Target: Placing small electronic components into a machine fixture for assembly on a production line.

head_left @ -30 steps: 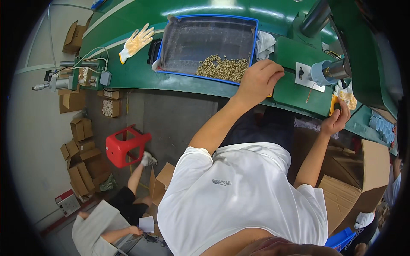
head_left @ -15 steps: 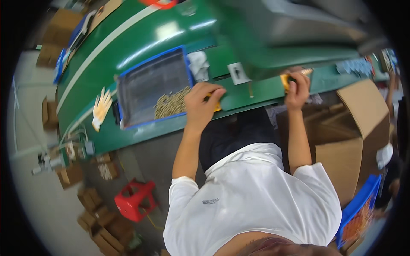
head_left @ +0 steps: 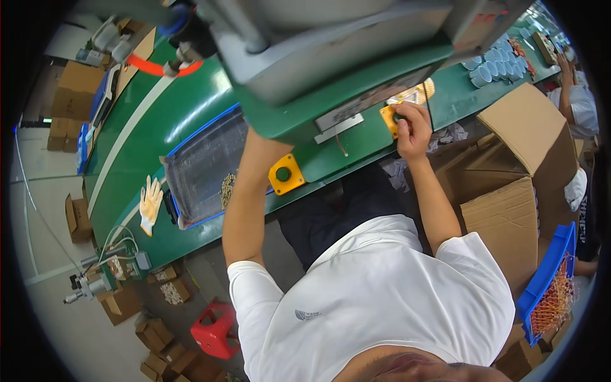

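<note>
Dark logo lettering (head_left: 308, 315) marks my white T-shirt (head_left: 382, 299). Pale letters (head_left: 583, 243) line a dark garment (head_left: 592, 223) at right; red machine markings (head_left: 491, 17) are illegible.

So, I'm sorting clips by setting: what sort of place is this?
Probably a factory workshop: a machine over a green workbench, a yellow button box, and a blue-rimmed tray of small parts.

Right hand (head_left: 415, 132) at yellow button box (head_left: 387, 123); left hand hidden behind machine (head_left: 344, 60).
</note>
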Demonstrator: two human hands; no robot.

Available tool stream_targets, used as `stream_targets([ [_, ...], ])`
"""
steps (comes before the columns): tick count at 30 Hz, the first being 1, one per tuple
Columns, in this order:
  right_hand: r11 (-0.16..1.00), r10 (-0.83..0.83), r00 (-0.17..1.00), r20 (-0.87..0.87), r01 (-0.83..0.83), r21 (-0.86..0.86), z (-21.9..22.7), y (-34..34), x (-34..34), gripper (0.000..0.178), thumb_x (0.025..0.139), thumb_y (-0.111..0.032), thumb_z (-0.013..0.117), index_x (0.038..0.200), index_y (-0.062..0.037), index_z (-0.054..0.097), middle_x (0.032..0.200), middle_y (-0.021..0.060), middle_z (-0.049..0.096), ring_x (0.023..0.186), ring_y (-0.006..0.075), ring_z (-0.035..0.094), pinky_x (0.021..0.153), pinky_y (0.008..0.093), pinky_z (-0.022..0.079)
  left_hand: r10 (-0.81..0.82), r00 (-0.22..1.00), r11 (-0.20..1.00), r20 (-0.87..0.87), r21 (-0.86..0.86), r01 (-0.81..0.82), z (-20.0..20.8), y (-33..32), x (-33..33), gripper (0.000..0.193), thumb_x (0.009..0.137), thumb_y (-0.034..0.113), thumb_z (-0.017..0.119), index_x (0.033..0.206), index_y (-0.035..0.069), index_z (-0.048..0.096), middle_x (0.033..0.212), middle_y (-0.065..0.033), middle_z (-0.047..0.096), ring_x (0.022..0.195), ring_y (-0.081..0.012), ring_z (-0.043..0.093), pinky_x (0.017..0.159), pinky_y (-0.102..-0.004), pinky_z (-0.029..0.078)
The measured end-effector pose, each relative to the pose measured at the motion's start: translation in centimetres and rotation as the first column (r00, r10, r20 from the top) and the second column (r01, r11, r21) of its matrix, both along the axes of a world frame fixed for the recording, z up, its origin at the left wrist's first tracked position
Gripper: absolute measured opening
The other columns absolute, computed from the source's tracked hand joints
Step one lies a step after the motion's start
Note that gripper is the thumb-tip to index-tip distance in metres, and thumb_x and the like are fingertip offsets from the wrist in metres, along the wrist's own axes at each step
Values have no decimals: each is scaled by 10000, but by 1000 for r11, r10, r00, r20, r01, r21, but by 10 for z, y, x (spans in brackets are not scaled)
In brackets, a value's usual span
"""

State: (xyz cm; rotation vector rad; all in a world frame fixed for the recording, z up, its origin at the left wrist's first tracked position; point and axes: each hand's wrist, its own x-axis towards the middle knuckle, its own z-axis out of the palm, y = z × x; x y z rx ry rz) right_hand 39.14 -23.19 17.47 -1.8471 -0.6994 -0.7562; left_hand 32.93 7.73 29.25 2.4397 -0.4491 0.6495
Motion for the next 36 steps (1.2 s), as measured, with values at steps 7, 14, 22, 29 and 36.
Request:
stream_targets([
  [7, 999, -4, 1000, 10, 3, 36, 6, -2, -2, 217, 858, -28, 589, 1039, -23, 710, 1037, 142, 742, 977, 346, 691, 930, 441, 536, -185, 814, 925, -551, -378, -45, 3, 5, 21, 235, 955, 231, 777, 1062, 22, 767, 972, -41, 764, 860, -123, 682, 780, -299, 552],
  [14, 999, 23, 999, 26, -24, 41, 9, -1, -4, 210, 838, -39, 638, 1036, -33, 708, 1030, 119, 739, 1010, 340, 698, 918, 432, 545, 47, 867, 994, -495, -66, -92, 21, -5, 25, 187, 923, 184, 782, 960, 1, 769, 838, -45, 724, 738, -132, 643, 699, -296, 518],
  [22, 996, -8, 999, 42, 5, 87, 9, -11, -1, 219, 799, -31, 657, 1010, -36, 715, 1042, 105, 742, 1040, 331, 695, 926, 433, 549, 146, 942, 909, -303, -333, -249, -25, 7, -62, 313, 983, 185, 721, 1220, -19, 726, 1078, -122, 713, 884, -170, 643, 764, -317, 516],
  [29, 990, 21, 999, 24, -24, 137, 5, 0, -4, 153, 777, -84, 699, 922, -41, 682, 998, 99, 723, 984, 322, 695, 910, 433, 558, 438, 896, 897, 72, -110, -429, -88, -18, -130, 163, 978, 83, 708, 1014, -72, 739, 1101, -175, 727, 976, -326, 697, 787, -400, 558],
  [36, 999, 13, 1000, 4, -13, 39, 13, -3, -5, 108, 768, -106, 723, 825, -60, 645, 1021, 87, 694, 991, 317, 685, 883, 426, 546, 354, 935, 934, 4, 39, -354, -76, 24, -144, 178, 994, 104, 687, 980, -65, 738, 1162, -177, 712, 1057, -322, 691, 872, -410, 558],
])
